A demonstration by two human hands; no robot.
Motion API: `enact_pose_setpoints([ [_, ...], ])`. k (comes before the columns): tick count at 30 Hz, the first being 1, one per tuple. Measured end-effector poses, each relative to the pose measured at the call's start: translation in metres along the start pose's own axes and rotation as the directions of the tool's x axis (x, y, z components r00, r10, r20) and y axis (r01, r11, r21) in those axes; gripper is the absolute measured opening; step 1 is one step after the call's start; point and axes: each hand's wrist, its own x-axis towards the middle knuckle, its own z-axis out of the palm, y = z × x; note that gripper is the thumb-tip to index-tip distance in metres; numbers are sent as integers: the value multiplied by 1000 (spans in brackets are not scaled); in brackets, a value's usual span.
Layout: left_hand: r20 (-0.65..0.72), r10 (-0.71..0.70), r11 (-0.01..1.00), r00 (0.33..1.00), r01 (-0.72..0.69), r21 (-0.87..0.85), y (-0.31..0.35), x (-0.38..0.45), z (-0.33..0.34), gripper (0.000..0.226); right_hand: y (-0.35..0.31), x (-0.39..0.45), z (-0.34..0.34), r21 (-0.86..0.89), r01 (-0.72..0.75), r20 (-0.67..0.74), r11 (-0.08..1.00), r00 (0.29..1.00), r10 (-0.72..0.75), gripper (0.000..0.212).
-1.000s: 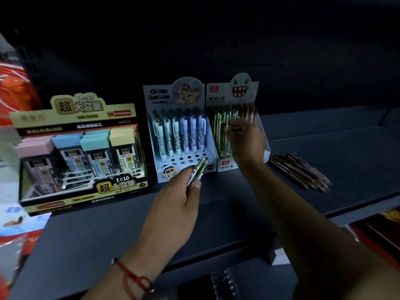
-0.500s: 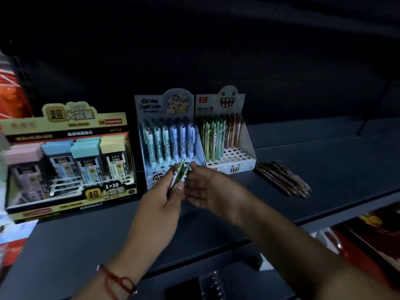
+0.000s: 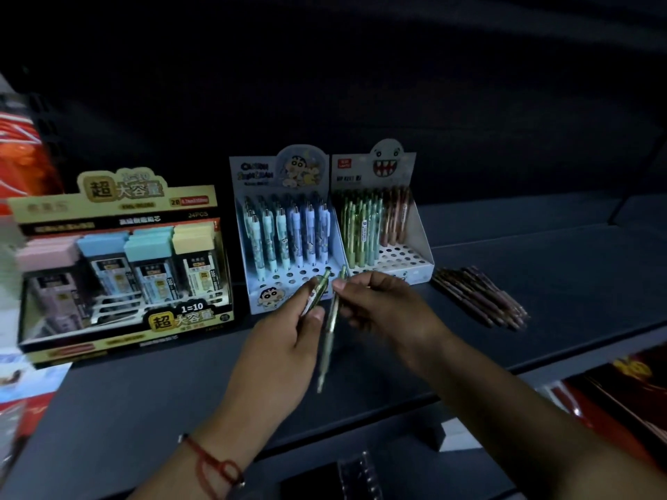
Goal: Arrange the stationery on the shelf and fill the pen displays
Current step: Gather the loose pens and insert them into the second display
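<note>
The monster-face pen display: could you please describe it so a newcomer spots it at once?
On the dark shelf stand three display boxes in a row. The monster-face pen display is the rightmost, beside loose brown pens; only it has a toothy grin and green pens.

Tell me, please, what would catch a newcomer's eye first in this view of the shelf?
Probably the two hands at centre: the right hand pinches a green pen beside the few the left hand grips. Behind them stand the cartoon pen display with blue pens and the toothy ghost display, its front holes unfilled. At far left sits the gold-labelled box of pastel lead cases.
</note>
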Motion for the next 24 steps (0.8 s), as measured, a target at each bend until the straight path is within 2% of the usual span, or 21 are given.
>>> enact_pose_setpoints([
  [3, -6, -12, 999, 1000, 12, 39, 0, -1, -2, 45, -5, 4, -9, -36, 60, -50, 998, 997, -62, 10],
  [9, -4, 4, 997, 1000, -3, 83, 2, -3, -4, 46, -22, 10, -35, -57, 164, -191, 985, 966, -172, 9],
  [18, 4, 61, 981, 998, -61, 185, 0, -3, -6, 45, -36, 28, -54, -27, 358, -464, 933, 822, -328, 4],
  [21, 9, 55, 985, 998, -55, 166, -1, -3, -8, 44, -31, 35, -51, -104, 392, -482, 914, 784, -391, 5],
  [24, 13, 42, 990, 999, -43, 137, -3, -4, -7, 43, -25, 42, -45, -256, 384, -455, 887, 762, -461, 7],
])
